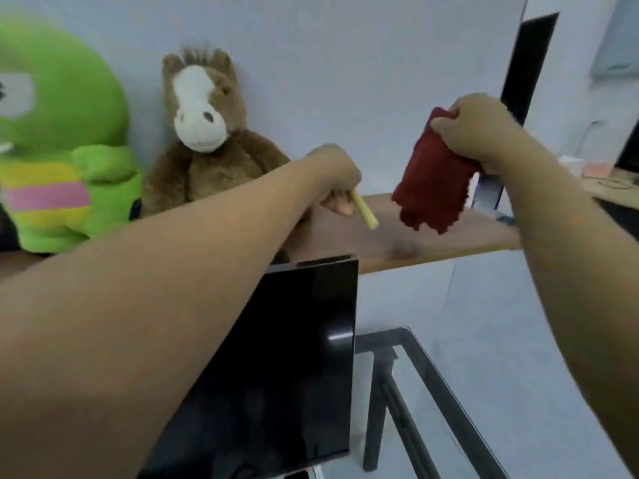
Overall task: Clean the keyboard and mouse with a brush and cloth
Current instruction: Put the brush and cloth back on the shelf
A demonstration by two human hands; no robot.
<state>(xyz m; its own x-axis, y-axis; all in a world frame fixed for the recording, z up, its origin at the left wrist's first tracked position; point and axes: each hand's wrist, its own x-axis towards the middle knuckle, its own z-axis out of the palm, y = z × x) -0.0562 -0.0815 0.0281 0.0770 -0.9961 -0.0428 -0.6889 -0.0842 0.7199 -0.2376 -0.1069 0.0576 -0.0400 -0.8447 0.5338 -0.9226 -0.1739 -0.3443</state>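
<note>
My left hand (337,178) is stretched out over the wooden shelf (408,243) and grips the pale yellow handle of a brush (364,209), which points down and to the right; its bristle end is hidden in my fist. My right hand (477,127) is raised to the right and holds a dark red cloth (432,178) that hangs crumpled below my fingers, above the shelf. No keyboard or mouse shows in this view.
A black monitor (294,357) stands below my left forearm. A brown plush horse (207,133) and a green plush toy (58,133) sit on the shelf against the wall. A glass-topped table with a dark frame (432,382) is at lower right. Another dark screen (529,70) stands behind my right hand.
</note>
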